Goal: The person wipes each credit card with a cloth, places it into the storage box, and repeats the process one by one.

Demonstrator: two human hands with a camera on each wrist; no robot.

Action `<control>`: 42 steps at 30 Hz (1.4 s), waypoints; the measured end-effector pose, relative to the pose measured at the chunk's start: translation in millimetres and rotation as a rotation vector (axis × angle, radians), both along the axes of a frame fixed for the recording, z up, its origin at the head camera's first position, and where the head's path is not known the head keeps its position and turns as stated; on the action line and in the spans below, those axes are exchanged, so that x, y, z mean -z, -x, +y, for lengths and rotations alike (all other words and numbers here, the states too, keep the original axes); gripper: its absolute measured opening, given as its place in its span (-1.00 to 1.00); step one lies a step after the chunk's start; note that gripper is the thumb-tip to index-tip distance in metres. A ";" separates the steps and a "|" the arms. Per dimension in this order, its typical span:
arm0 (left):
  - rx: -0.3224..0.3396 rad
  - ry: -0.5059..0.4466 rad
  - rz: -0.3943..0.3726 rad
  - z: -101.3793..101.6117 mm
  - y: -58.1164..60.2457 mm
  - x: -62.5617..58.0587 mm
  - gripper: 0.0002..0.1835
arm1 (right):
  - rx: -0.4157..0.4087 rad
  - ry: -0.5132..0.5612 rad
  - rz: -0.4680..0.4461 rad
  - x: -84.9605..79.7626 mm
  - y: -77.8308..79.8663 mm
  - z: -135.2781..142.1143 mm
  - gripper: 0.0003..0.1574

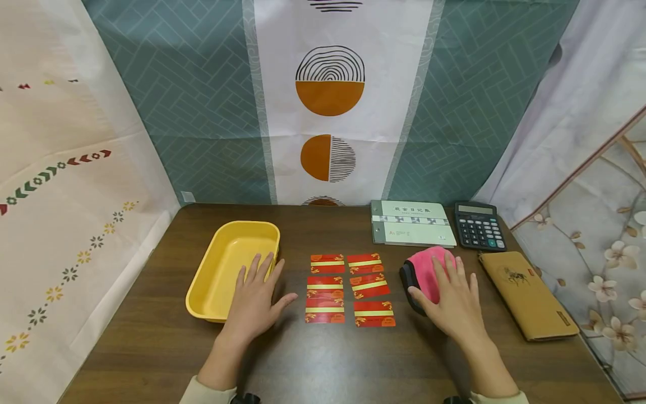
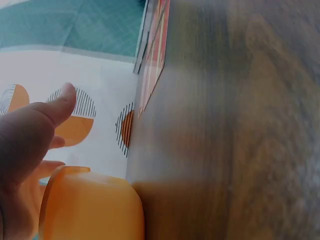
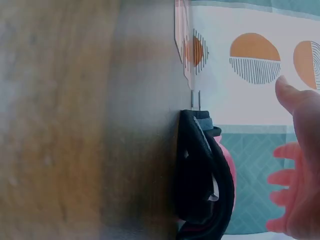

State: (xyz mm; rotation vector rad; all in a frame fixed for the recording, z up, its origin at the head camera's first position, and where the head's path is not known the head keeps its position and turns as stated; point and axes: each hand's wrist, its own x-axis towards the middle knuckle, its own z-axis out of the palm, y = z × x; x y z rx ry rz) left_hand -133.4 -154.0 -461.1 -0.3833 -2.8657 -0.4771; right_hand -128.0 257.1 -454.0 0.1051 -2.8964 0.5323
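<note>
My left hand (image 1: 254, 303) hovers at the right side of a yellow plastic tray (image 1: 222, 264), its fingers straight and spread, the thumb pointing right. In the left wrist view the hand is over the tray's end (image 2: 95, 205), gripping nothing. Over a soft pink item with a black border (image 1: 424, 272), pouch-like in shape, my right hand (image 1: 456, 300) is spread with straight fingers. The right wrist view shows a gap between those fingers and the black side (image 3: 200, 170). Between the hands, several red cards with gold stripes (image 1: 325, 286) lie in two columns.
A pale green ledger book (image 1: 414, 221) lies at the back right, beside a black calculator (image 1: 478, 227). Nearer the right edge rests a tan zip wallet (image 1: 527, 294). Printed cloth (image 1: 333, 112) hangs behind the brown wooden table (image 1: 323, 365), with curtains at both sides.
</note>
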 end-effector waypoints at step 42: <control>0.074 -0.412 -0.170 69.2 82.9 41.9 -0.54 | 0.065 0.208 -0.215 21.1 58.4 47.2 -0.03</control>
